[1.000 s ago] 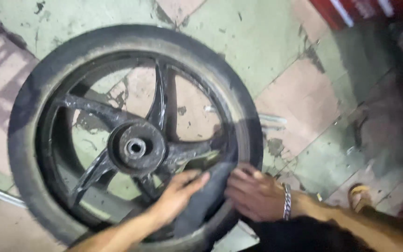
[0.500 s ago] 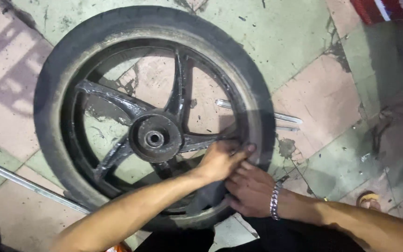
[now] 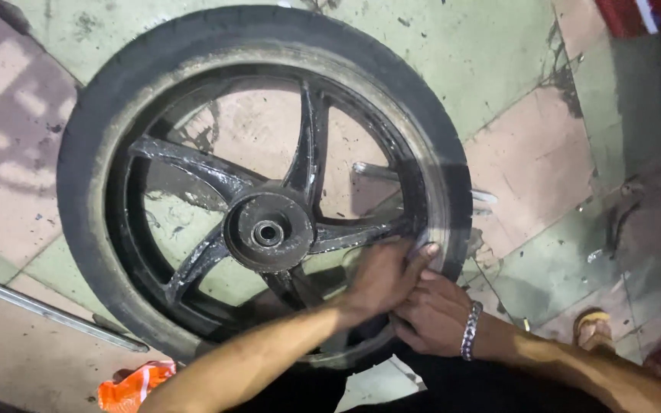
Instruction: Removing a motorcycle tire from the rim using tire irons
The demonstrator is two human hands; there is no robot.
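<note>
Comparing with half a second back, we see little change: both hands still press at the lower right rim of the wheel (image 3: pixel 269 191), which lies flat on the tiled floor (image 3: pixel 514 61). Our left hand (image 3: pixel 384 275) lies over the rim, fingers curled against the tyre's edge; our right hand (image 3: pixel 434 313) sits just beneath, touching it. We cannot tell what its fingers grip, perhaps the tyre bead. A metal bar (image 3: pixel 47 312) lies left, partly cut off.

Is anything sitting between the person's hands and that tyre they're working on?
Nothing visible does. The left hand already presses on the tyre at the rim's lower right edge, and the right hand lies right beside it against the same stretch of tyre.
</note>
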